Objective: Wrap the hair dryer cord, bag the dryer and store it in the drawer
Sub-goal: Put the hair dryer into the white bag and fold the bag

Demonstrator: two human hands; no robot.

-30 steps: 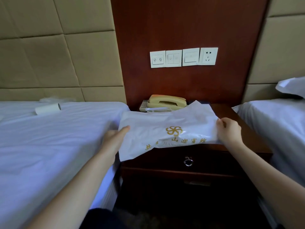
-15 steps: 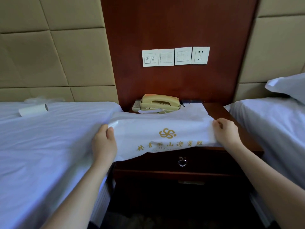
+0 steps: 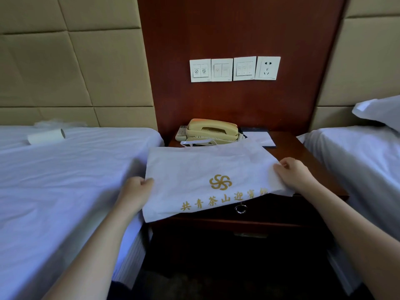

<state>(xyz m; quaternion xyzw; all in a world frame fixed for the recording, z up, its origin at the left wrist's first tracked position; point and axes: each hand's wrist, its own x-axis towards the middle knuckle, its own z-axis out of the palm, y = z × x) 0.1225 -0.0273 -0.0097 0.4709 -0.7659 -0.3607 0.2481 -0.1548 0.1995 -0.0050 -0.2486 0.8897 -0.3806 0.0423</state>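
A white cloth bag point(image 3: 194, 169) with a gold pinwheel logo and gold characters lies across the front of the dark wooden nightstand point(image 3: 307, 165), its lower edge hanging over the front. My left hand point(image 3: 135, 191) pinches the bag's left edge. My right hand point(image 3: 292, 173) grips its right edge. Below the bag, the drawer point(image 3: 270, 213) is shut, its metal ring pull point(image 3: 241, 208) showing. No hair dryer or cord is visible; whether it is inside the bag I cannot tell.
A beige telephone point(image 3: 211, 131) and a notepad point(image 3: 258, 138) sit at the back of the nightstand. White-sheeted beds flank it, with a paper roll point(image 3: 46, 136) on the left bed and a pillow point(image 3: 381, 111) on the right. Switches and a socket point(image 3: 267, 68) are on the wall.
My left hand has closed onto the bag's left edge. Both hands have spread the bag flatter and pulled it lower over the nightstand front, uncovering the notepad behind.
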